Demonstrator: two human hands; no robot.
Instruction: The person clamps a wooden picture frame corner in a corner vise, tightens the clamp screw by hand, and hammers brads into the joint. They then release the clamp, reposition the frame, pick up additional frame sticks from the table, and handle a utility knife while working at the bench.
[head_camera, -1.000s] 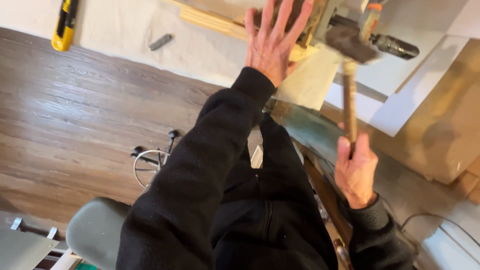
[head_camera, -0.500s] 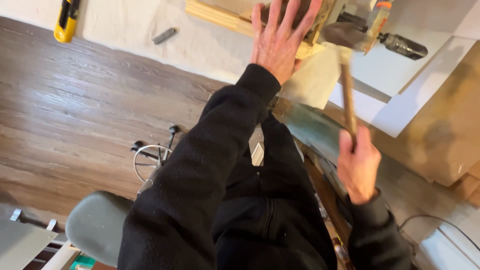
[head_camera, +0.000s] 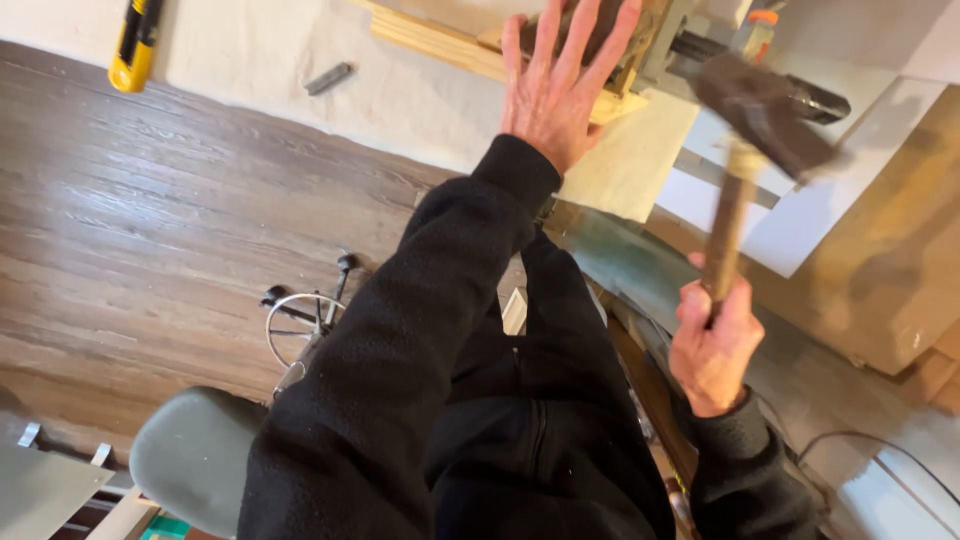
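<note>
The right hand was clenched around a hammer by the low end of its wooden handle; the blurred head had swung nearer the wooden block than a moment earlier, so a blow looked underway. The left hand, fingers spread flat, kept pressing that block at the surface's edge. Beyond lay a pale cloth, a yellow tool and a wood floor.
</note>
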